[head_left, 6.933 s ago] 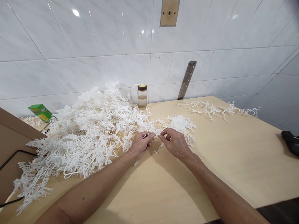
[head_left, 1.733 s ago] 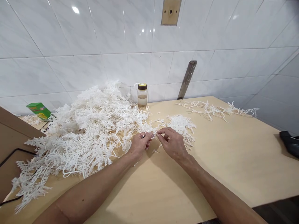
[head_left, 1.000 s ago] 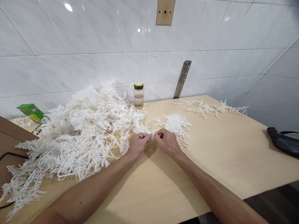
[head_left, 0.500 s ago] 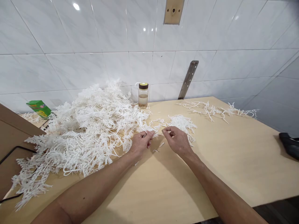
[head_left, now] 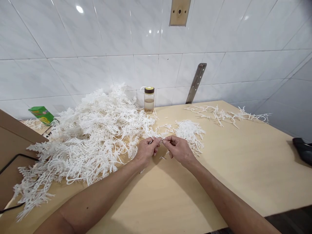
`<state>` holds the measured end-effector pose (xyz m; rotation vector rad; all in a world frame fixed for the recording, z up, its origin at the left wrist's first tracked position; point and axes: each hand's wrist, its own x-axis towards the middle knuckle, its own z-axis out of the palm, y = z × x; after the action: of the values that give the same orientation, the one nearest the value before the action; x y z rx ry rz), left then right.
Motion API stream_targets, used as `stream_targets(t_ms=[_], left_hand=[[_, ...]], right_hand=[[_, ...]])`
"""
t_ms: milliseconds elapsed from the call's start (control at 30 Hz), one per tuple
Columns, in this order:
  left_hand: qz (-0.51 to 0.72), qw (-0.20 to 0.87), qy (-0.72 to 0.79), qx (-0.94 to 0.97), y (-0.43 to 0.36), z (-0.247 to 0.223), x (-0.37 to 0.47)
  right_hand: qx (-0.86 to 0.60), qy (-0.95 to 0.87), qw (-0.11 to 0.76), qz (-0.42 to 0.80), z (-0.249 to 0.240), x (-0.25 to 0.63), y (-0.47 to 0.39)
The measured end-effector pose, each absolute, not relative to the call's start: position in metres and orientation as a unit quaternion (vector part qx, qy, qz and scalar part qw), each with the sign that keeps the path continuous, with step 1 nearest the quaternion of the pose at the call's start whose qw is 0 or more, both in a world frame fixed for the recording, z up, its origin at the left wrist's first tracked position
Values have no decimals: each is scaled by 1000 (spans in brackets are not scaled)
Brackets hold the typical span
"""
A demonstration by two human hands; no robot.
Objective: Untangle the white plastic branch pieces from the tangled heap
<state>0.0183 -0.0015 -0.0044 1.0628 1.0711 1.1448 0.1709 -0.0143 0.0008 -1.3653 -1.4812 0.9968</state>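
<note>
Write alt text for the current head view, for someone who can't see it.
At a table, a left hand pinches a thin white strand, the right hand close beside it. A large heap of white branching pieces lies to the left, a smaller white pile beyond the right hand, and a bottle stands near the tiled wall.

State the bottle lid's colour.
Lid: dark brown side, yellow-green on top; best seen in the head view.

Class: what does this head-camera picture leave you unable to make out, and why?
Head view:
Black object: cut off by the right edge.
Green box: lettering too small.
Right hand: its own fingers mask whether it grips anything.
Table: partly hidden by the white pile.
</note>
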Motion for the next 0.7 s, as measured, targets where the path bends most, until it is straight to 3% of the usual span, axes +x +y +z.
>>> stream_targets(t_ms=[533,700], left_hand=[[472,593,464,458,-3,1,17],[474,570,475,475,-3,-2,17]], right_hand=[[-558,-646,391,343,0,168,-16],[-550,-645,376,374,1,168,-19]])
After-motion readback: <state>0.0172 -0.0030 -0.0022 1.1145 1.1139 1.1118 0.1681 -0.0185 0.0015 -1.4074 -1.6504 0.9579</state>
